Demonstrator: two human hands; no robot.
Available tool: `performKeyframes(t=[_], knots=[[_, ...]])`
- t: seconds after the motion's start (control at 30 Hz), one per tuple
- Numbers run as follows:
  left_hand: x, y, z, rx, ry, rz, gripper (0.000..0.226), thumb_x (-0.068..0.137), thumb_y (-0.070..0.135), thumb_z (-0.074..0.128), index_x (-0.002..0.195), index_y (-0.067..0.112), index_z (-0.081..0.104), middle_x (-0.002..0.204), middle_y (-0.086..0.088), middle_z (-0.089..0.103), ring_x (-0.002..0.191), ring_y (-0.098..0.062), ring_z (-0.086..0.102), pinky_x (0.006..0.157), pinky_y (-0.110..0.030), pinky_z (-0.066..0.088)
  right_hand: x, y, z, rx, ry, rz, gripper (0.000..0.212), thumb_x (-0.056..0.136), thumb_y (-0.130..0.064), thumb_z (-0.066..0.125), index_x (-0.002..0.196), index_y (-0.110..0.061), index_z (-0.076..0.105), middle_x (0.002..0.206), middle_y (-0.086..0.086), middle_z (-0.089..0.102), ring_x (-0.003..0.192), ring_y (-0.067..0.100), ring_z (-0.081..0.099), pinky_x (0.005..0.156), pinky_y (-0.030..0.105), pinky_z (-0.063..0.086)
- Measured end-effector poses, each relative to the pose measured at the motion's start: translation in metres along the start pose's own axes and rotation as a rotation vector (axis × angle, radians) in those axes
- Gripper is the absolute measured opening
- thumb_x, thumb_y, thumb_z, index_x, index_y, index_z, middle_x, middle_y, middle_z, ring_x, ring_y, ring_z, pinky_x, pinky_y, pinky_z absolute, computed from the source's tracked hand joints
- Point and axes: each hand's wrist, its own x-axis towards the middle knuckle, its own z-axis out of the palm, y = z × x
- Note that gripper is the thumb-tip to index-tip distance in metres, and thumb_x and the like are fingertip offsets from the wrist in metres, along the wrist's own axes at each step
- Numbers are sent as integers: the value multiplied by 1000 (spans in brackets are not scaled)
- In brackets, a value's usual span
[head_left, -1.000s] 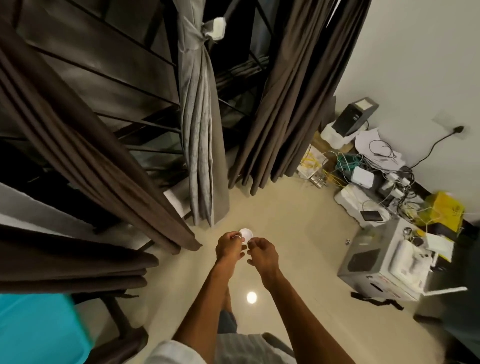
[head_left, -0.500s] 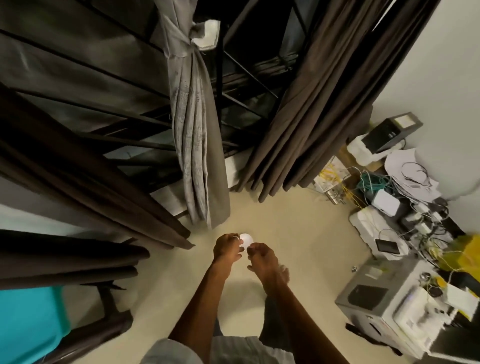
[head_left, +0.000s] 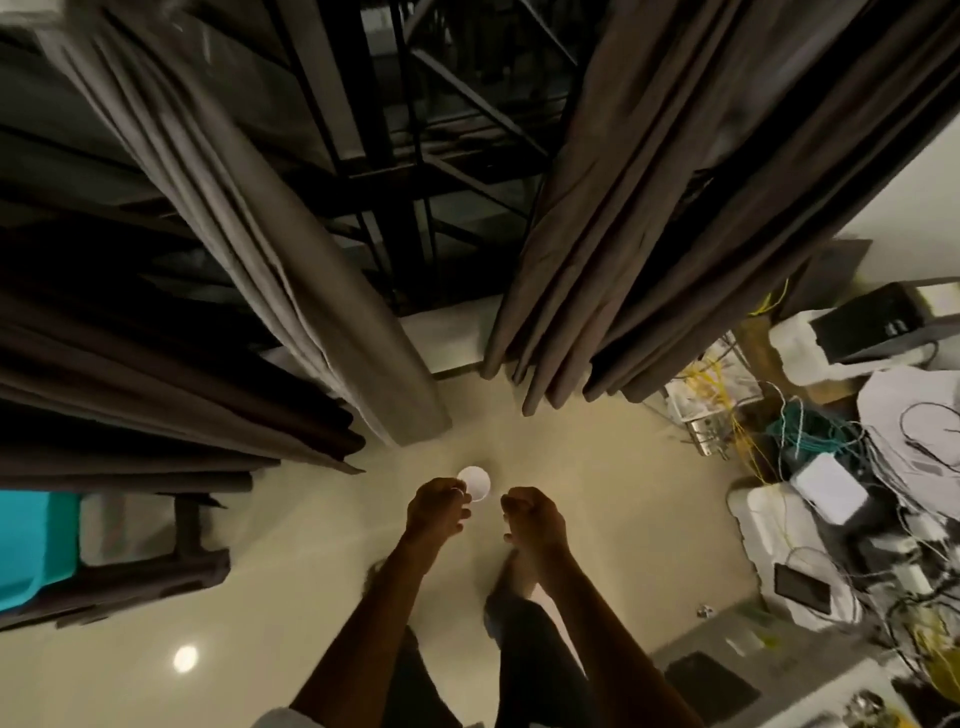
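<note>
A small white round disc (head_left: 477, 482) is held out in front of me above the beige floor. My left hand (head_left: 438, 510) pinches its left edge with curled fingers. Just to the right of the disc, my right hand (head_left: 531, 514) is curled into a loose fist with a small gap between it and the disc; whether it holds anything I cannot tell. A grey curtain panel (head_left: 291, 291) hangs ahead on the left, and a brown curtain (head_left: 649, 234) hangs ahead on the right.
A dark window grille (head_left: 415, 171) shows between the curtains. Boxes, foam blocks, a phone (head_left: 802, 596) and tangled cables (head_left: 810, 441) crowd the floor at the right. A chair with a teal cloth (head_left: 36, 545) stands at the left.
The view has moved closer to the window and the curtains fill more of the frame. My hands have drawn slightly apart, the right one now off the disc.
</note>
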Motion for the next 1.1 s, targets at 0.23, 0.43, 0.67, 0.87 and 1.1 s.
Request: performKeyframes(t=[0.23,0.43,0.67,0.87,1.1], knots=[[44,-3,17,102,-7,63,26,98,14,50,118,7,65,114,-13,72,100,-27,71,92,-44,58,62,28,-18,-224,-131,-69,27,101,-29,53,121,-15,66,103,0,69,94,18,64,95,45,58],[127,-33,21,168,-2,66,18,94,10,51,96,17,67,109,-14,74,101,-32,71,97,-49,54,137,59,12,-290,-190,-69,37,100,-30,53,134,-18,60,126,5,69,110,29,69,98,47,57],[261,-102,47,343,3,57,30,92,12,45,94,27,71,124,-7,69,116,-34,62,102,-41,50,251,123,72,-271,-218,-37,37,100,-28,53,135,-17,59,133,5,66,118,26,64,101,47,55],[381,-149,71,477,-45,28,32,101,23,44,118,10,67,127,-14,66,116,-37,58,99,-37,48,343,167,123,-373,-218,-41,37,101,-24,50,135,-11,57,132,9,65,116,31,63,101,47,52],[482,-190,97,484,-70,-56,48,106,32,40,147,9,44,152,-15,46,138,-35,43,111,-37,35,427,214,172,-444,-206,39,47,101,-20,47,146,-8,43,141,15,56,127,32,54,93,34,46]])
